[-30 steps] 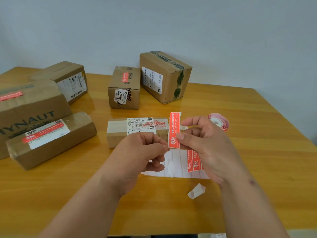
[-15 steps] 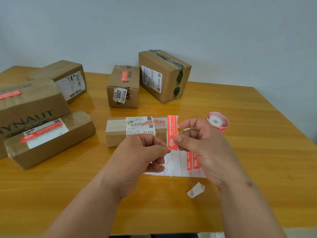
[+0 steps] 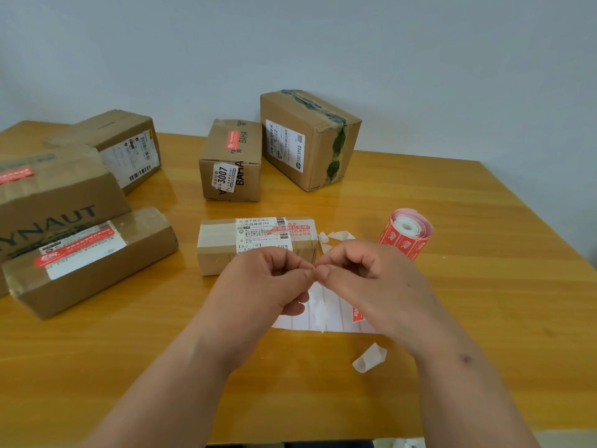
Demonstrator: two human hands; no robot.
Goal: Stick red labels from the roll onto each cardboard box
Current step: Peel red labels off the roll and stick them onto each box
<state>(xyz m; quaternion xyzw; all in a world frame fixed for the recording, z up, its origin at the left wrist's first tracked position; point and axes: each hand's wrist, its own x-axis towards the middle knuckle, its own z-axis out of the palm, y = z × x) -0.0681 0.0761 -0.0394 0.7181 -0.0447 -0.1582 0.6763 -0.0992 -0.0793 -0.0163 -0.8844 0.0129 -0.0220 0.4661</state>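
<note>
Left hand (image 3: 261,286) and right hand (image 3: 365,279) together above the counter (image 3: 468,286), fingers curled in, thumb and forefinger tips of both meeting at one spot. Each grip pinched tight; whatever sits between the fingertips too small and hidden to make out. Directly beneath the hands, a white backing strip (image 3: 319,313) lying flat, with a corner of one red label (image 3: 357,313) showing at the edge of the right hand. Just beyond the fingertips, a low flat cardboard box (image 3: 219,245) with a white shipping label and red print on its top face. Beside that box's right end, small white paper scraps (image 3: 337,236). Further right, the roll of red labels (image 3: 407,236) standing on the counter, apart from the hands. Near the right wrist, a curled white scrap (image 3: 368,358).

Left of the hands, a long box (image 3: 135,253) carrying a red label across its white one. Behind it, at the left edge, a large box (image 3: 64,192) printed with dark lettering, a red label on top. Behind that again, a box with a white barcode label (image 3: 106,127) on its side. At the back centre, a small box marked 3007 (image 3: 248,176), a red label on its top. To its right, a tilted box with dark tape (image 3: 326,137), white label on the facing side.
</note>
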